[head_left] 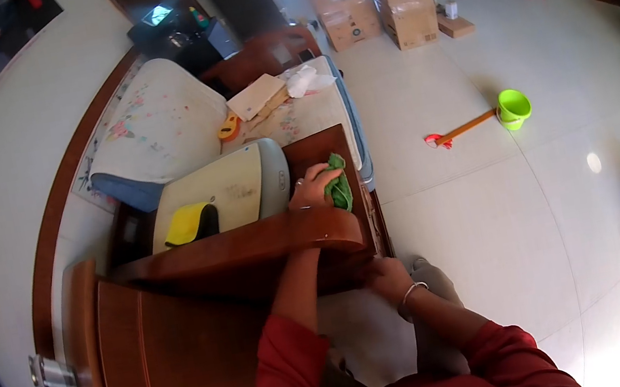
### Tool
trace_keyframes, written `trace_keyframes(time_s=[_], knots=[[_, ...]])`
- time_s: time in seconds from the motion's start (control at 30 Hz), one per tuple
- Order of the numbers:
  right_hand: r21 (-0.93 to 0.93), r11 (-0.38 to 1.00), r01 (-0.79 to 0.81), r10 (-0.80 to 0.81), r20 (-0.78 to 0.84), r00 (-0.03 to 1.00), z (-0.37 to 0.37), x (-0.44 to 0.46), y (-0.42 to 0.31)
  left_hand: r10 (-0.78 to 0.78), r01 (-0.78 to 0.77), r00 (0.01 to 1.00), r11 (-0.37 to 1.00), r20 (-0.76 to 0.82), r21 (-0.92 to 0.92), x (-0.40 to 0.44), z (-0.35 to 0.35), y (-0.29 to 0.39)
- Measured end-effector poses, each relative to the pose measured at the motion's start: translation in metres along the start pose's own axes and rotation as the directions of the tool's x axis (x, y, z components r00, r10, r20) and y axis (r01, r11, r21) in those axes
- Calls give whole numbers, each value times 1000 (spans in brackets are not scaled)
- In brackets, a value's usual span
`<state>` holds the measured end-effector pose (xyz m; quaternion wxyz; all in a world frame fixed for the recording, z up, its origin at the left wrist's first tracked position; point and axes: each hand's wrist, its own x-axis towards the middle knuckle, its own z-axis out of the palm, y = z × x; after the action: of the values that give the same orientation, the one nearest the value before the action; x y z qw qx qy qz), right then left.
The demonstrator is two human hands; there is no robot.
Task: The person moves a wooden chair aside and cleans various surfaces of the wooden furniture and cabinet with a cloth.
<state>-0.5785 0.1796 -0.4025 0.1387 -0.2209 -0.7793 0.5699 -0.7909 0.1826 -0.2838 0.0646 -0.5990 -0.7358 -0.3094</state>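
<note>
Lime-green bucket (513,110), right of frame; cardboard boxes (410,17), top centre: contents unclear. Left hand (312,187), centre: fingers gripping green cloth (339,190). Right hand (390,278), lower centre: curled, grip unclear.

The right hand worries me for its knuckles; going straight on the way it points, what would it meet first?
Most likely the front end of the sofa's wooden arm. The right hand looks very close, perhaps already touching; depth is unclear.
</note>
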Motion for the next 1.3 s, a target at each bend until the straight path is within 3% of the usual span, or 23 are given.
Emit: trace_keyframes(time_s=[0.03, 0.17, 0.27, 0.3, 0.33, 0.4, 0.47, 0.5, 0.57, 0.67, 0.83, 0.93, 1.0, 1.03, 1.1, 1.13, 1.2, 1.23, 1.3], knots=[[29, 1000, -11, 11, -4, 1000, -1, 1, 3, -23, 23, 999, 999, 25, -31, -9, -18, 27], [127, 992, -22, 11, 85, 996, -11, -5, 6, 3, -8, 999, 995, -51, -98, -40, 0, 1], [255, 924, -284, 250, 155, 956, -23, -12, -11, -144, 123, 982, 978, -121, -165, -62, 10, 2], [272, 921, -280, 240, 171, 956, -24, -12, -10, -155, 177, 973, 976, -169, 124, -70, 2, 14], [288, 917, -275, 229, 184, 956, -25, -11, -6, -154, 230, 964, 889, -215, 397, -79, -4, 23], [352, 900, -256, 199, 191, 961, -27, -9, -4, -207, 287, 952, 859, -225, 423, -95, -20, 38], [418, 875, -246, 182, 189, 965, -32, -11, -1, -456, 410, 890, 816, 17, 407, -104, -36, 50], [410, 876, -252, 194, 180, 964, -34, -12, -3, -466, 421, 885, 809, 11, 410, -112, -44, 56], [412, 873, -260, 201, 183, 962, -38, -13, -2, -332, 369, 929, 869, -165, 329, -128, -58, 62], [415, 857, -306, 243, 198, 950, -43, -12, -4, -304, 374, 919, 875, -252, 308, -157, -72, 51], [433, 847, -309, 247, 194, 949, -39, -12, -4, -331, 407, 904, 858, -269, 313, -200, -102, 48], [420, 852, -313, 246, 207, 947, -35, -10, -4, -410, 508, 846, 815, -341, 280, -219, -119, 23], [442, 836, -324, 256, 208, 944, -29, -10, -5, -578, 685, 706, 705, -411, 186, -228, -136, 0], [439, 838, -325, 253, 215, 943, -25, -10, -5, -580, 690, 701, 700, -415, 186, -230, -144, -13], [394, 858, -329, 259, 219, 941, -22, -8, -6, -718, 822, 568, 524, -402, 224, -228, -161, -31], [389, 862, -327, 254, 227, 940, -20, -8, -7, -720, 827, 560, 517, -410, 221, -226, -167, -33], [349, 885, -309, 242, 224, 944, -18, -10, -8, -594, 762, 556, 644, -581, 72, -221, -172, -35], [343, 891, -297, 229, 227, 947, -16, -10, -10, -472, 635, 622, 771, -625, 50, -219, -173, -35], [333, 893, -302, 234, 230, 945, -12, -7, -8, -403, 577, 601, 816, -690, 27, -206, -158, -24]])
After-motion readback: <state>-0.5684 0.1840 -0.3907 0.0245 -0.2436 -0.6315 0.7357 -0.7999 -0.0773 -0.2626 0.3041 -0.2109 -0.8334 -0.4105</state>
